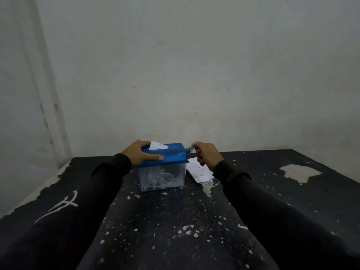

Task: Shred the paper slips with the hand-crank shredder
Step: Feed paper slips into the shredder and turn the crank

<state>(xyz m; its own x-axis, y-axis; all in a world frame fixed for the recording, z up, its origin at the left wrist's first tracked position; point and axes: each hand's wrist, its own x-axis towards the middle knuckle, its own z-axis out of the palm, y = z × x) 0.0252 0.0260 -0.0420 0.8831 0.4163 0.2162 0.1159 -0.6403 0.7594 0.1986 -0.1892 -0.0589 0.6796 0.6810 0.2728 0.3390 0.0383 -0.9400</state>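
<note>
A small hand-crank shredder (171, 154) with a blue lid and a clear bin stands on the black table. White paper strips (162, 178) fill the bin. A white slip (158, 145) sticks up out of the slot in the lid. My left hand (141, 152) grips the lid's left end, thumb along the front edge. My right hand (207, 153) holds the crank (191, 147) at the lid's right end; the crank is blurred. A pile of white paper slips (199, 172) lies on the table right of the shredder, partly under my right wrist.
The black table (165, 221) has a worn, flaking top, with a large bare patch (300, 172) at the right. A pale wall stands close behind the table's far edge. The table's left edge runs diagonally at the left.
</note>
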